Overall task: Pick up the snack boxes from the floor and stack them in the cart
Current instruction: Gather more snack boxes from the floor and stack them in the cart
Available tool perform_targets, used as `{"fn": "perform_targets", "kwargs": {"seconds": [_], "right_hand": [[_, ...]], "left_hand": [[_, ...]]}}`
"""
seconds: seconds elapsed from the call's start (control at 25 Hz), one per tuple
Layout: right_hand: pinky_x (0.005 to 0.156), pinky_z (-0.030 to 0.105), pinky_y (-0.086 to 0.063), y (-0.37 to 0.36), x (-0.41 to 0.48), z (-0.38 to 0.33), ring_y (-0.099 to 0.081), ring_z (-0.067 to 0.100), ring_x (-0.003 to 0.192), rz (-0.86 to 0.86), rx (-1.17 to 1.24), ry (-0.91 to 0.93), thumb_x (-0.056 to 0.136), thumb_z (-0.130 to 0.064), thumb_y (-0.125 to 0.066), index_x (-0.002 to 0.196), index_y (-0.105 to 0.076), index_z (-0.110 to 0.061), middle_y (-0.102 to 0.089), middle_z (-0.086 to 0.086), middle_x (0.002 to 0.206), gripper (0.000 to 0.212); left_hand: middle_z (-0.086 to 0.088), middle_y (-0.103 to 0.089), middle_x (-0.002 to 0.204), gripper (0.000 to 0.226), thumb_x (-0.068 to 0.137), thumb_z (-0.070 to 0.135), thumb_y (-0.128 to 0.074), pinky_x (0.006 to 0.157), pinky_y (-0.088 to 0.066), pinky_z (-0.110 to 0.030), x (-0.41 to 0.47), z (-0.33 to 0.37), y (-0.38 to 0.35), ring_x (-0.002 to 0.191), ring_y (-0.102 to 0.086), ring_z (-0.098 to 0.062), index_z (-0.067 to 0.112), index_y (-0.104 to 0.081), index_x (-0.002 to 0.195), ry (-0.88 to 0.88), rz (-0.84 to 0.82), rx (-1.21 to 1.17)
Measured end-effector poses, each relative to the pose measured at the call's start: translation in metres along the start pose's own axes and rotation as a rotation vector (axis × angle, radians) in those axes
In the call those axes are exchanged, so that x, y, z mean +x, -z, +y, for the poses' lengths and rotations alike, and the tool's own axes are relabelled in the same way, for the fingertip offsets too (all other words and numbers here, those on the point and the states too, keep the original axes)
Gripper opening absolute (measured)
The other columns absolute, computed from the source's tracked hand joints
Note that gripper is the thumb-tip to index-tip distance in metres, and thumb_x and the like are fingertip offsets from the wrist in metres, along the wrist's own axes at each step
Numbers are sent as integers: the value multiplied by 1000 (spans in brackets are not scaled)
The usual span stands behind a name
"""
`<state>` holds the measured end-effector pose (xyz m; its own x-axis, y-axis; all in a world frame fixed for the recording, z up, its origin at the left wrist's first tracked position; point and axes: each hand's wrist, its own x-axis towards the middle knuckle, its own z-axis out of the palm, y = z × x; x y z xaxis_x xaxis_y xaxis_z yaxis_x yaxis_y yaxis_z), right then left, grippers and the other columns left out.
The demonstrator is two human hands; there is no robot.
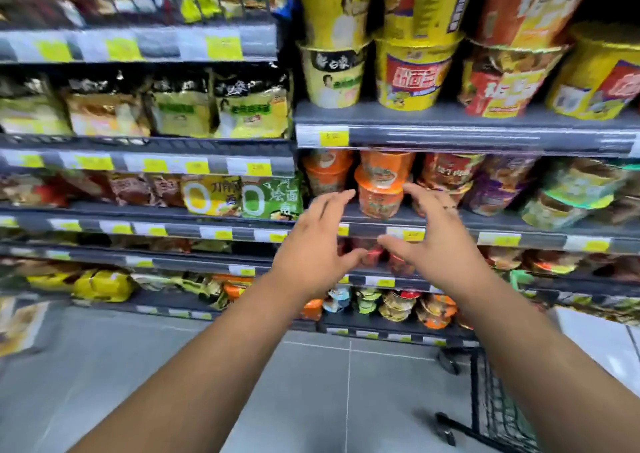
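Note:
Both my arms reach forward toward a store shelf. My left hand (317,241) and my right hand (429,234) are spread, palms facing each other, with nothing in them. Between and just beyond the fingertips stands an orange noodle bowl (379,196) at the front of the shelf, with another orange bowl stacked above it. Neither hand touches the bowl. A black wire cart (491,407) shows at the lower right, partly behind my right forearm. No snack box lies on the visible grey floor (311,383).
Shelves (450,133) full of noodle cups, bowls and packets fill the view ahead, with yellow price tags along their edges. Tall yellow cups (334,78) stand on the shelf above. Grey tiles run between me and the shelves.

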<state>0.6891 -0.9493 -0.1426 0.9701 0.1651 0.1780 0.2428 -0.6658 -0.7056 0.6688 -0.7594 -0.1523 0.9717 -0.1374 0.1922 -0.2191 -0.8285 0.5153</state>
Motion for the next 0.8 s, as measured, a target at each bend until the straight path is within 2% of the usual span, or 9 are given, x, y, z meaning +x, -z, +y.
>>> {"fn": "perform_targets", "kwargs": {"seconds": [0.24,0.36,0.48,0.64,0.8], "right_hand": [[97,17,-28,-133,-20,-126,-41,17,123,-172,33,151,72,-30,-82,142,-41,-25,-40,3,131,81],[106,28,-34,-196,-36,-185,-44,22,124,-281,53,249,70,-29,-83,141,-43,-23,-43,7,132,82],[98,14,-27,-246,-51,-233,-41,18,126,-388,74,326,71,-28,-84,141,-43,-22,-42,7,133,81],[95,21,-32,-315,-62,-296,-45,18,122,-541,88,440,72,-29,-83,141,-42,-27,-41,3,134,80],[93,16,-28,-386,-69,-355,-43,17,123,-674,122,556,72,-28,-83,141,-42,-25,-39,4,135,81]], "left_hand": [[7,-27,152,85,81,41,-73,108,-34,-35,-113,-111,97,137,-33,-18,36,-21,149,221,124,23],[5,-30,150,88,79,38,-75,111,-34,-35,-173,-164,137,139,-32,-17,34,-23,149,349,226,45],[5,-31,149,87,80,39,-75,111,-34,-37,-226,-201,167,137,-33,-19,31,-24,149,463,298,46],[6,-30,150,85,80,40,-74,105,-37,-34,-293,-245,200,134,-37,-19,34,-23,149,633,410,79],[3,-30,151,86,80,41,-73,107,-37,-36,-346,-290,227,135,-36,-21,33,-22,149,799,476,110]]}}
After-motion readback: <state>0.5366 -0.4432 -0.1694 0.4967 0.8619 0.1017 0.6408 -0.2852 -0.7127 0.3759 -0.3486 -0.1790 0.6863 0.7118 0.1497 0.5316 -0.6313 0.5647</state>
